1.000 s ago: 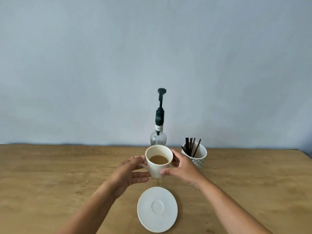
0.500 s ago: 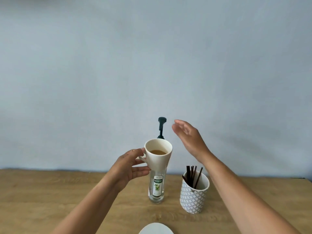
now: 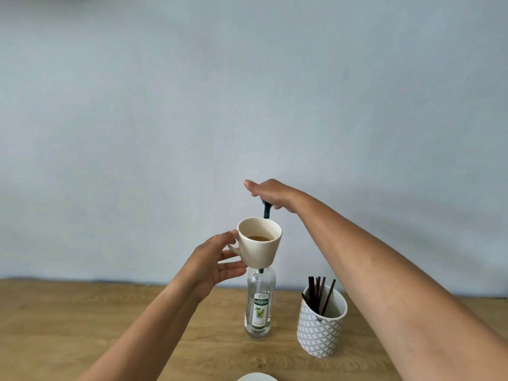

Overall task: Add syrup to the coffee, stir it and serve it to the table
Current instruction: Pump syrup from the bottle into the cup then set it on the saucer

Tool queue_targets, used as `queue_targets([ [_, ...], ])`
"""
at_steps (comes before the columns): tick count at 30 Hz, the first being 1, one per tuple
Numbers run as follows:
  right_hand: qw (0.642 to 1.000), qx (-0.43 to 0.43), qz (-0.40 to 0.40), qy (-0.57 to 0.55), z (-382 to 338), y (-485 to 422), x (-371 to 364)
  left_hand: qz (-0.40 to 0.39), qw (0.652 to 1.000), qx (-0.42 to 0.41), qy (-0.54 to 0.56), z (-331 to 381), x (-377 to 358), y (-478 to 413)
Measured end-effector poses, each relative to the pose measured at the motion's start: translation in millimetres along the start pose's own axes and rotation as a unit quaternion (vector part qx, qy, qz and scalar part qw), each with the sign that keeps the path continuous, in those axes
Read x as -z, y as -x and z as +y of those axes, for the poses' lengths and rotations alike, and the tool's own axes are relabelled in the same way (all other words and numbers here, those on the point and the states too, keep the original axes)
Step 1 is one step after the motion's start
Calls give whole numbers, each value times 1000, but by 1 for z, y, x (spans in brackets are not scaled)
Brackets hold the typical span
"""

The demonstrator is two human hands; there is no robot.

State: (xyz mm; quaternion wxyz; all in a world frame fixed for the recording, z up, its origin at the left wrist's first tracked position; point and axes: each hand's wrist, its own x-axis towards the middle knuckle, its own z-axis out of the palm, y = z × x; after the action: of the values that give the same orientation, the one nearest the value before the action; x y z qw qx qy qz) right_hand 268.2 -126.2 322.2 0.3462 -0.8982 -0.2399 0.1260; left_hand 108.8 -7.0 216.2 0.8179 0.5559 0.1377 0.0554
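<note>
at the pump [image 3: 266,211] spout, left hand [image 3: 211,264] grips the cup [image 3: 261,251] by its handle; right hand [image 3: 270,195] lies flat, unclenched, on the pump. syrup step: next, press down.

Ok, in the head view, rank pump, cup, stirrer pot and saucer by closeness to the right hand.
1. Pump: directly under the right hand, touching.
2. Cup: just below, slightly left.
3. Stirrer pot: on the table, lower right.
4. Saucer: bottom edge.

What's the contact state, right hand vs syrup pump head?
Touching. Head view: the right hand lies flat on the pump head, whose dark spout pokes out directly beneath the palm; no gap.
</note>
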Motion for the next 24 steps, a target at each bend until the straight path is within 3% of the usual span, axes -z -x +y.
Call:
queue_targets([
  [5,999,-13,-30,26,1,-6,-4,1,1000,2,6,1,-2,-3],
  [24,999,-26,-16,11,9,-16,-15,-6,1000,13,18,2,-5,-13],
])
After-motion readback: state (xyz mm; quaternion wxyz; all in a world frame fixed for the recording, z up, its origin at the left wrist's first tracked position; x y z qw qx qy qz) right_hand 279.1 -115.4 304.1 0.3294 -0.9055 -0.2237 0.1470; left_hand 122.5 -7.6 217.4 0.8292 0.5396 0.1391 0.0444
